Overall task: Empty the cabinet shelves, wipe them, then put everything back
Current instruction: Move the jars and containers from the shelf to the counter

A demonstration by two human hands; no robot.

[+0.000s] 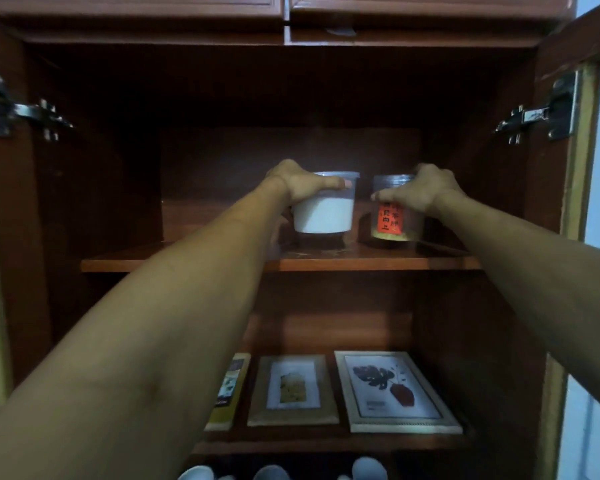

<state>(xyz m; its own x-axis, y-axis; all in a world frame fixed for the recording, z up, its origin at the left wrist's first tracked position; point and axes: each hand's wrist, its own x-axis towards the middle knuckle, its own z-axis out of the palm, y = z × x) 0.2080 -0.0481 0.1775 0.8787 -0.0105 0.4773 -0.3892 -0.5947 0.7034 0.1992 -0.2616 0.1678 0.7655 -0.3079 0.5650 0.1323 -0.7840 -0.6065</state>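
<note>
Clear lidded tub, white inside, mid upper shelf, just beside red-labelled jar. Left hand fingers wrapped round tub near rim; right hand fingers round jar. Lower shelf: two frames and box lying flat. Forearms across the front, left one over upper shelf edge.

Left hand: tub; right hand: jar

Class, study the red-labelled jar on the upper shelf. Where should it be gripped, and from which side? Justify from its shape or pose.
Grip the red-labelled jar round its upper wall, from the front right. It stands upright and round, so a hand wraps it, and the white tub crowds its left. The right hand holds it so.
</note>
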